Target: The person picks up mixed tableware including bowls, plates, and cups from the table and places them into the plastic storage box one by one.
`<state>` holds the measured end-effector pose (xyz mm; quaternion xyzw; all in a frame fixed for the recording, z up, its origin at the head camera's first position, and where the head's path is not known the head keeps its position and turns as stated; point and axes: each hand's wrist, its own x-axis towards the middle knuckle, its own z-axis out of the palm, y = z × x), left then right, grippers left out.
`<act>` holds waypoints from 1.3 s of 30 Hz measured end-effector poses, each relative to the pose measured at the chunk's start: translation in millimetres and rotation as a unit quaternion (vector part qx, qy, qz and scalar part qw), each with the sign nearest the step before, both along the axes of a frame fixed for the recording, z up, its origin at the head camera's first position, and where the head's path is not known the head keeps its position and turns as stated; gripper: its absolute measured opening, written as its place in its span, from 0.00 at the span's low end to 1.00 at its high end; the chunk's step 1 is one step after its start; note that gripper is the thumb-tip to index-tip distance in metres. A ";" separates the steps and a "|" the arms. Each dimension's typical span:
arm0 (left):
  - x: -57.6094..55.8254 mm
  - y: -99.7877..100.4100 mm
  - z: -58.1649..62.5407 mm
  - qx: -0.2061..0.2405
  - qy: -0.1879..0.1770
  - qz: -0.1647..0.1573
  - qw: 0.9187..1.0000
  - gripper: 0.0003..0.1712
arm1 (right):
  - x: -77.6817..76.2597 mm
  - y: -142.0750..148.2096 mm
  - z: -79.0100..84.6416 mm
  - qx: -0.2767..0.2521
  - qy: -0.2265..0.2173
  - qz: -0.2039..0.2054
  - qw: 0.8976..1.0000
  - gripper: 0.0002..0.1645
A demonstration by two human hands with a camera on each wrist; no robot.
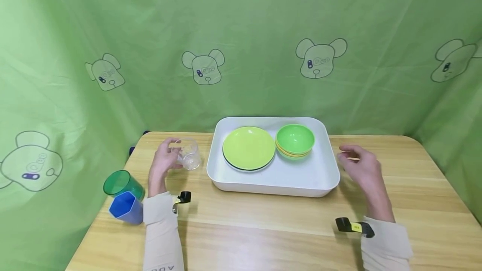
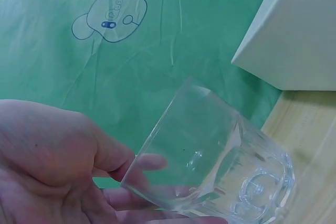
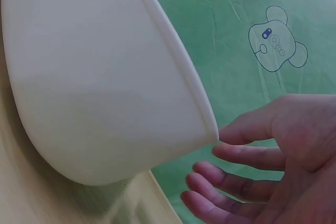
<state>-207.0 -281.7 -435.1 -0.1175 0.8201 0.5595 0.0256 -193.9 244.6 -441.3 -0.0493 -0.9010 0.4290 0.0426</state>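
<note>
To the left of the white tray point(image 1: 267, 185), my left hand point(image 1: 165, 160) grips a clear glass tumbler point(image 1: 191, 160) by its rim. In the left wrist view the tumbler point(image 2: 210, 156) leans with its mouth toward the palm, and the thumb and fingers are bent around the rim. My right hand point(image 1: 361, 166) hovers just beyond the tray's right side, fingers loosely bent and holding nothing. In the right wrist view its fingertips come close to the tray's edge point(image 3: 178, 61); whether they touch cannot be told.
Inside the tray lie a yellow-green plate point(image 1: 248, 147) on a darker one and a green bowl point(image 1: 295, 139) stacked on yellow. A green cup point(image 1: 124, 184) and a blue cup point(image 1: 128, 208) stand at the wooden table's point(image 1: 263, 237) left edge. Green curtain point(image 1: 256, 95) hangs behind.
</note>
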 end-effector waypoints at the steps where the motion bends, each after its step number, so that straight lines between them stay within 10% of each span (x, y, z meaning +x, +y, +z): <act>1: 0.7 -0.1 0.7 0.003 0.001 -0.001 1.000 0.26 | 0.0 -0.1 -0.4 0.000 -0.005 0.009 1.000 0.28; 39: 19.2 4.2 40.3 0.010 0.051 0.002 0.999 0.27 | -3.5 -4.5 -5.3 -0.016 -0.039 0.053 0.998 0.31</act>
